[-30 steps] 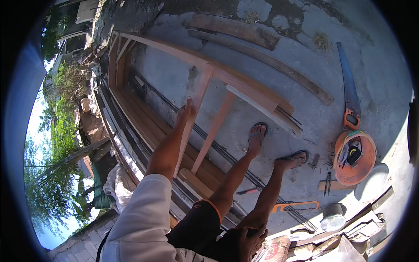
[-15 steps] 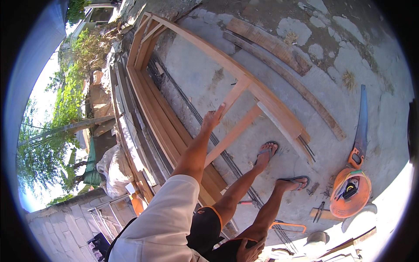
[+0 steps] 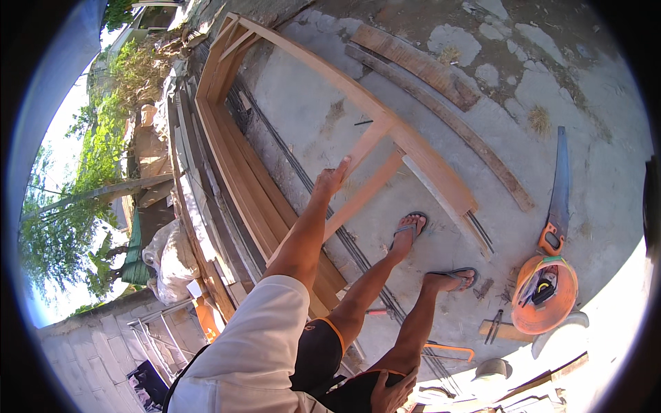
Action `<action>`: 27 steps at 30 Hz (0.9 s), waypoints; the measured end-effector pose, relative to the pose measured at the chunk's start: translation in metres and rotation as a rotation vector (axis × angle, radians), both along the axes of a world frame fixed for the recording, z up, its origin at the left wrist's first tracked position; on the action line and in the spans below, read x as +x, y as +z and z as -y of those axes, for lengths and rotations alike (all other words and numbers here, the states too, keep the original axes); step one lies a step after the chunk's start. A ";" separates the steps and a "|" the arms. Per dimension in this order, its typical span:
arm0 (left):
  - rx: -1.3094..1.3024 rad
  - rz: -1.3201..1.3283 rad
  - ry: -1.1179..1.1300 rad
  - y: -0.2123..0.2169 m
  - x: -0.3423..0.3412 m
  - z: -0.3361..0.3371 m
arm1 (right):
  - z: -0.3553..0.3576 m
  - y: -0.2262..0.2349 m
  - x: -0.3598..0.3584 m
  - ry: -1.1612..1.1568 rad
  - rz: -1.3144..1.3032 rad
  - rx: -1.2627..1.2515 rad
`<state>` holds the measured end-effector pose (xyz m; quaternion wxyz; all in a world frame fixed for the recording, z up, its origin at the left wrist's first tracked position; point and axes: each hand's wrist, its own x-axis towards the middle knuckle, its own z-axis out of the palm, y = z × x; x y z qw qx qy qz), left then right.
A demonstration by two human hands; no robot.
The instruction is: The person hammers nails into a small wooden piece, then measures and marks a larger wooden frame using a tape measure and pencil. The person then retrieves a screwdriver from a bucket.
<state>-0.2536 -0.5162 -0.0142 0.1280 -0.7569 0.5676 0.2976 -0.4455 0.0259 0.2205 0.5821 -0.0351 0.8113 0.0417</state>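
My left hand (image 3: 334, 180) reaches out along a bare arm and grips a slanted slat (image 3: 365, 193) of a large pale wooden frame (image 3: 420, 155) lying on the concrete ground. The thumb points up along a second slat beside it. My right hand (image 3: 391, 392) rests low at the bottom edge on my dark shorts with orange trim and holds nothing. My feet in flip-flops (image 3: 412, 227) stand just beside the frame's near rail.
A hand saw with an orange handle (image 3: 558, 199) lies at right, above an orange bowl (image 3: 547, 296) holding small tools. Pliers (image 3: 492, 327) lie beside it. Loose planks (image 3: 420, 65), steel rods (image 3: 344, 234), stacked boards (image 3: 227, 172) and a white sack (image 3: 165, 255) surround the frame.
The view has swung, so the frame and saw have shifted right and down in the picture. My left hand stays on the slat, its fingers less spread than before.
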 end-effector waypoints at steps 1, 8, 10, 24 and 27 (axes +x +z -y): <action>0.026 -0.017 0.008 0.000 -0.012 -0.006 | -0.003 0.000 0.000 -0.005 -0.014 0.008; -0.048 -0.095 -0.058 -0.007 -0.032 0.003 | -0.001 0.007 0.009 -0.092 -0.033 -0.032; 0.066 -0.236 0.127 -0.031 -0.015 0.002 | 0.000 0.014 0.018 -0.088 -0.026 -0.055; 0.404 -0.042 -0.715 0.103 -0.064 -0.169 | -0.012 -0.007 0.004 -0.671 -0.209 -0.225; 0.598 -0.140 -1.159 0.188 -0.067 -0.255 | -0.038 -0.035 -0.045 -0.753 -0.351 -0.272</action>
